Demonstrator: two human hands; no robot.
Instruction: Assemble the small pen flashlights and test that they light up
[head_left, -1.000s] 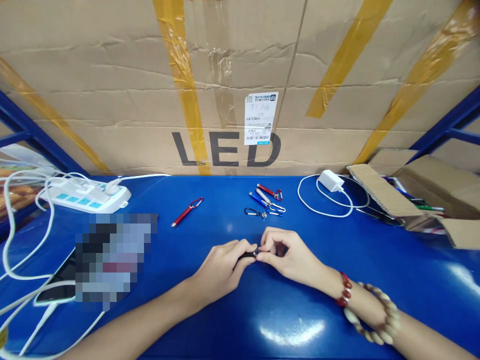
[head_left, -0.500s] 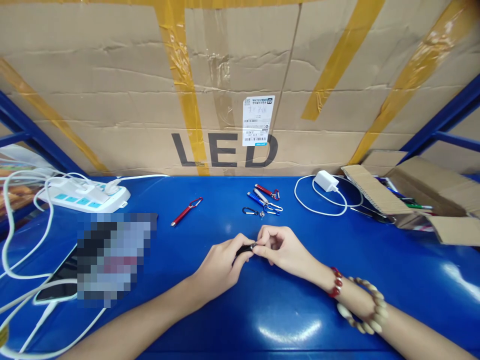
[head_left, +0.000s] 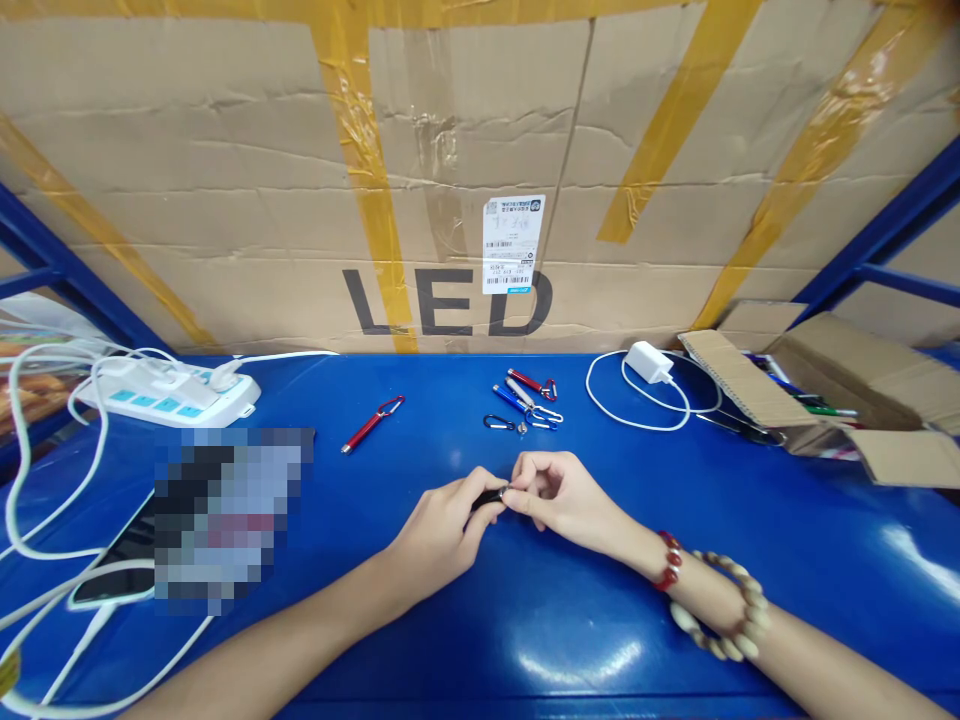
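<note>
Over the middle of the blue table, my left hand [head_left: 450, 515] is closed round a small black flashlight [head_left: 489, 497], most of it hidden by the fingers. Thumb and fingers of my right hand [head_left: 551, 492] pinch the flashlight's right end, where a bit of metal shows. Beyond the hands lie a red flashlight [head_left: 532, 381], a blue flashlight [head_left: 508, 397] and a silver one [head_left: 519, 388], with carabiner clips. Close by are a loose black carabiner [head_left: 498, 423] and a tiny silver part [head_left: 523, 428]. Another red flashlight [head_left: 365, 430] lies apart to the left.
A power strip [head_left: 180, 398] with white cables and a partly blurred phone [head_left: 124, 570] lie at left. A white charger [head_left: 649, 362] with its cord sits back right, beside an open cardboard box [head_left: 907, 365] of pens. A large taped carton [head_left: 262, 230] stands behind.
Both hands keep nearly the same hold on the black flashlight. The view has shifted very slightly; nothing on the table has visibly moved.
</note>
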